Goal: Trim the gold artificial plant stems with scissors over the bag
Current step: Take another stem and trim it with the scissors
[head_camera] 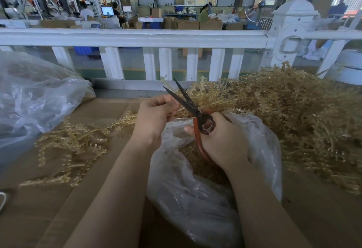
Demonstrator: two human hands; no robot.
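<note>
Bag (205, 198) holds clippings; trimming looks midway.
Right hand (221, 140) grips open scissors (188, 104); left hand (154, 116) pinches a stem; big pile (293, 114) remains.

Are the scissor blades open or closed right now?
Open: the scissors' two dark blades spread in a V above the right hand gripping the red handles.

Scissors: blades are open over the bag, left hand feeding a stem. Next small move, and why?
Probably squeeze the scissors closed. The right hand grips the orange handles, blades spread, and the left hand pinches a gold stem near the blades, above the open bag, so the cut piece should drop in.
</note>
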